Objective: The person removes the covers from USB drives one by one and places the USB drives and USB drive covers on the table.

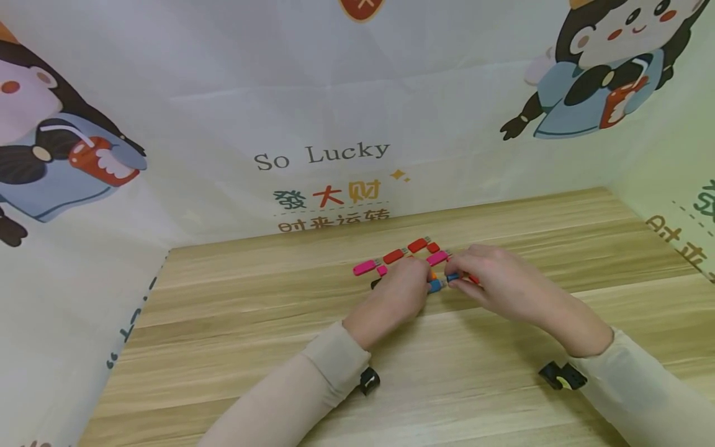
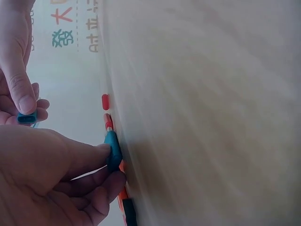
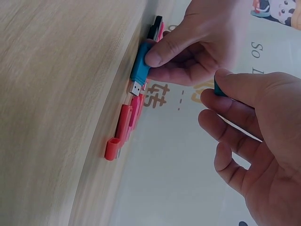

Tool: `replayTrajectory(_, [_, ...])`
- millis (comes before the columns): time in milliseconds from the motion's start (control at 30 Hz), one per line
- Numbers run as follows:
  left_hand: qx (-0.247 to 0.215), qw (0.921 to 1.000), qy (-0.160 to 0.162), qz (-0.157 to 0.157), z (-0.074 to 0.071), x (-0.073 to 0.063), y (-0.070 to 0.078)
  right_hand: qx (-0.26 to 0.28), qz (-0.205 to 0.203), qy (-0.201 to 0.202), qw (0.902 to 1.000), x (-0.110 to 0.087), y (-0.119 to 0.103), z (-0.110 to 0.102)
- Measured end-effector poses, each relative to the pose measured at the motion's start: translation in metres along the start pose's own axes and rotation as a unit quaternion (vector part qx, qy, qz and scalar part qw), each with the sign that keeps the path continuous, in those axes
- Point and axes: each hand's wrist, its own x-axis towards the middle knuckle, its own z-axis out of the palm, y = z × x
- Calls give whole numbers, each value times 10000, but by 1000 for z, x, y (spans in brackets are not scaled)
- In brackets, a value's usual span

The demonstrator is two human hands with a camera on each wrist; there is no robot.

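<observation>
My left hand pinches a blue USB flash drive between thumb and fingers, low over the wooden table. Its metal plug is bare and points toward the right. The small blue cap is held between the thumb and fingers of my right hand, a short way apart from the plug. Beyond the hands lie a pink flash drive, red flash drives and another pink flash drive, with plugs showing. A loose red cap and a pink cap lie beside them.
A black flash drive lies by the left hand, partly hidden. Near the right hand are a red flash drive and a red cap. A printed cloth stands behind the wooden table.
</observation>
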Motion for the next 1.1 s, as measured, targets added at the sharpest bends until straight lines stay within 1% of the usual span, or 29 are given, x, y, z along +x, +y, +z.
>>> replayTrajectory(133, [77, 9999, -44, -89, 0, 1, 1, -2, -8, -9, 10000, 0, 0, 0])
replayTrajectory(300, [136, 9999, -40, -88, 0, 1, 1, 4, -9, -18, 10000, 0, 2, 1])
replayTrajectory(567, [-220, 9997, 31, -103, -2, -5, 0, 32, -67, -21, 10000, 0, 3, 2])
replayTrajectory(667, [-170, 9997, 195, 6, -5, -8, -2, 56, -83, -75, 9999, 0, 4, 1])
replayTrajectory(833, [199, 9969, 715, 242, -11, -15, -6, 47, -95, -276, 9996, 2, 7, 0])
replayTrajectory(933, [322, 9949, 925, 241, -15, -21, -9, 9, -58, -505, 9987, 4, 10, 1])
replayTrajectory(1100, [323, 9926, 1161, 164, -21, -35, -18, 39, -107, -812, 9966, 10, 14, 6])
